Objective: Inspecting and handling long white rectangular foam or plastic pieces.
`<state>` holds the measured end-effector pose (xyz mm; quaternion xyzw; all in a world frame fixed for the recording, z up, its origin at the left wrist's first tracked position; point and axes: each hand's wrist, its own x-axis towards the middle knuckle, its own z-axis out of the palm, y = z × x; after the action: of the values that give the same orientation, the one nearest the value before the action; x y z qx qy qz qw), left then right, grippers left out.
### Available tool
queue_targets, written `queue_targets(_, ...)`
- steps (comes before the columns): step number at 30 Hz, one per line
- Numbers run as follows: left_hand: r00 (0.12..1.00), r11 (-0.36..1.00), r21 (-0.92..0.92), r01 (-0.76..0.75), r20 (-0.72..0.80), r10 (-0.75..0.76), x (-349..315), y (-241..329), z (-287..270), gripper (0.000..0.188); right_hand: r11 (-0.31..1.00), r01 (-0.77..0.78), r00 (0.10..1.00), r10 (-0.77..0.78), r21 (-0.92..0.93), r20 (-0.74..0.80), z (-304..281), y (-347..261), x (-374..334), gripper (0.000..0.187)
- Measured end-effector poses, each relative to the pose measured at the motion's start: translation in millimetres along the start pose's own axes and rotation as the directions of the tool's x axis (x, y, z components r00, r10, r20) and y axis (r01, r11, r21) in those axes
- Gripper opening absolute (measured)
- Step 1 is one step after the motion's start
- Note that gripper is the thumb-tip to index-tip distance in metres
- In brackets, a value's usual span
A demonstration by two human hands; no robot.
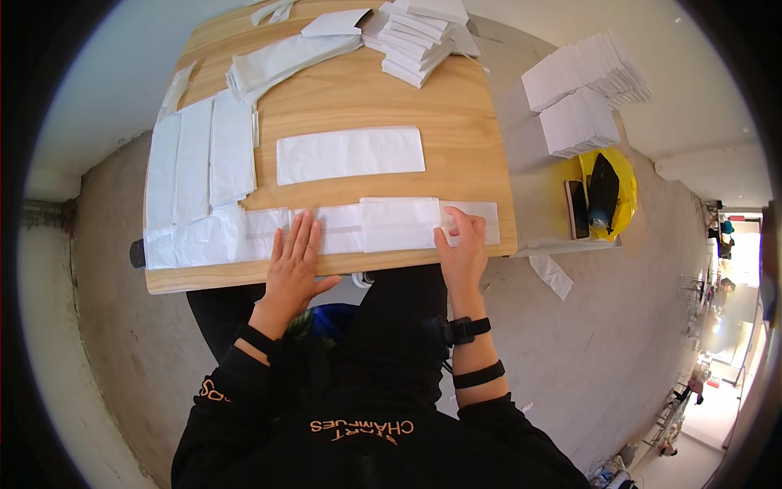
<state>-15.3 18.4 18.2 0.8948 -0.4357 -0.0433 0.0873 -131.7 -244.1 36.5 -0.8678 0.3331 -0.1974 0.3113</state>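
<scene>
Along the near edge of the wooden table (pixel 358 98) runs a row of thin white folded plastic bags. My left hand (pixel 297 257) lies flat with fingers stretched out, pressing on the translucent strip of bag (pixel 340 228) in the middle of the row. A more opaque white folded piece (pixel 399 224) overlaps that strip to its right. At this piece's right edge is my right hand (pixel 464 248), its thumb and forefinger bent and apart, touching the bag end (pixel 486 222). Nothing shows clearly between these fingertips. Farther off, a single white folded bag (pixel 350 155) lies flat.
White bag stacks (pixel 232 151) cover the table's left side; another bundle (pixel 293 61) lies behind. White packets (pixel 415 41) pile up at the far edge. On a grey surface at right stand packet stacks (pixel 578 122), a phone (pixel 577 209) and a yellow plastic bag (pixel 623 196).
</scene>
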Motion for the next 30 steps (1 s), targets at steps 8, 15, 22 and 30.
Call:
queue_targets(8, 1.0, 0.999, -0.034, 0.003, 0.017, -0.002, 0.0, 1.5, -0.3, 0.104, 0.994, 0.062, 0.993, -0.052, -0.093, 0.104, -5.1, 26.5, -3.0, 0.035)
queue_targets(15, 0.999, 1.0, -0.008, 0.004, 0.045, -0.004, -0.3, -1.4, -3.6, 0.107, 0.978, -0.1, 0.987, 0.074, -0.184, -0.143, -23.3, 58.4, 6.3, 0.049)
queue_targets(22, 0.999, 1.0, -0.013, 0.012, 0.041, -0.011, -0.7, -0.1, -3.3, 0.108, 0.861, -0.404, 0.915, 0.378, -0.31, -0.144, -32.0, 61.1, 22.8, 0.062)
queue_targets(30, 1.0, 0.998, -0.067, 0.001, 0.011, 0.0, 0.1, 3.6, -5.6, 0.104, 0.84, -0.462, 0.879, 0.475, 0.284, 0.025, -34.7, 85.1, 25.2, 0.034)
